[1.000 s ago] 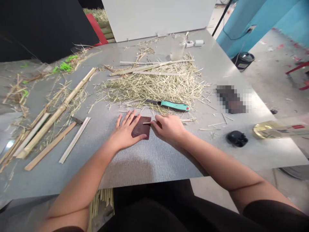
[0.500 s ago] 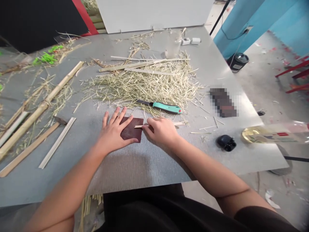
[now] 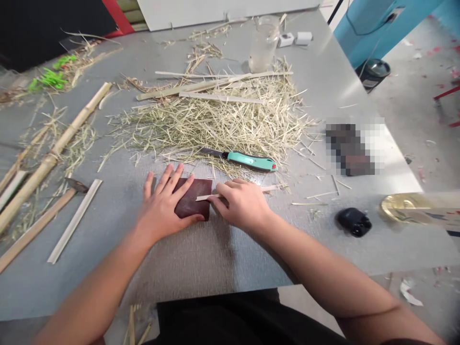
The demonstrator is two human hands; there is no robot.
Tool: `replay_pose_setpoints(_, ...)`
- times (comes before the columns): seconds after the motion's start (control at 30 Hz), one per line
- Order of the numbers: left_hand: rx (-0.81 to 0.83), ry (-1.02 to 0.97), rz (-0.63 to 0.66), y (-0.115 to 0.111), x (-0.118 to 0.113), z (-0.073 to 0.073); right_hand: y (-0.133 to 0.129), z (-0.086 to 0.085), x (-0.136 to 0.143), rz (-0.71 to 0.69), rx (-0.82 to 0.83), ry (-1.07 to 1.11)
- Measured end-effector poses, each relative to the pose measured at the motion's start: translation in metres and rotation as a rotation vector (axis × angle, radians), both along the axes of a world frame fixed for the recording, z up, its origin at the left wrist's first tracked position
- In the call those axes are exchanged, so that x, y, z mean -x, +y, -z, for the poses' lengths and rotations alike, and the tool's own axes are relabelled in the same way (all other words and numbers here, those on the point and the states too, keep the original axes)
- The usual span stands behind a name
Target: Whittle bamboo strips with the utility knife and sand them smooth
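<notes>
A dark red-brown square sheet (image 3: 194, 199) lies flat on the grey metal table (image 3: 179, 268). My left hand (image 3: 161, 206) rests with spread fingers over the sheet's left part, its thumb along the lower edge. Just right of the sheet, my right hand (image 3: 242, 202) pinches a thin pale strip (image 3: 203, 197). One end of that strip lies over the sheet, and the other sticks out to the right behind my knuckles. Beyond both hands a knife with a teal handle (image 3: 251, 161) lies at the near edge of a pile of shavings (image 3: 215, 124).
At the left are a bamboo pole (image 3: 57, 148), a wooden-handled hammer (image 3: 43, 225) and a pale slat (image 3: 74, 221). A clear cup (image 3: 264, 45) stands at the back. To the right lie a black case (image 3: 354, 221), a bottle (image 3: 413, 208) and a blurred dark object (image 3: 350, 148).
The view has shifted a little, so most of the table's things sit differently in the picture. The strip's tip has slid slightly left over the sheet. Both hands keep their poses.
</notes>
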State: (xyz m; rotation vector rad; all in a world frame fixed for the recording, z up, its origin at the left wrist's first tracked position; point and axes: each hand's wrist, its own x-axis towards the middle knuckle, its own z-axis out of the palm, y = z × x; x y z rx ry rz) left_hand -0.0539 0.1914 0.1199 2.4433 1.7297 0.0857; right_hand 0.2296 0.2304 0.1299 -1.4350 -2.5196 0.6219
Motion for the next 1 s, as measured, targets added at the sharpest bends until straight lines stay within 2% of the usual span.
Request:
replay_pose_setpoints(0.17,0.021,-0.010,-0.004,-0.002,-0.001,-0.002,0.001,0.003,-0.001,0.009,0.001,0.010)
replay_pose_setpoints(0.43,0.033,0.021,0.012,-0.004,0.005,0.004,0.000,0.002,-0.001,-0.016,0.029,0.010)
replay_pose_setpoints(0.57,0.081,0.050,0.004,-0.005,0.004,0.005,0.002,0.000,-0.001,0.011,0.018,0.002)
replay_pose_setpoints(0.7,0.104,0.058,-0.004,-0.005,0.001,0.004,0.003,0.001,-0.002,-0.024,0.017,0.001)
replay_pose_setpoints(0.8,0.108,0.054,-0.013,-0.003,0.000,0.003,0.005,0.002,-0.003,0.016,-0.010,-0.009)
replay_pose_setpoints(1.0,0.107,0.053,-0.003,0.004,0.001,0.004,0.010,0.001,-0.005,-0.002,-0.068,-0.016)
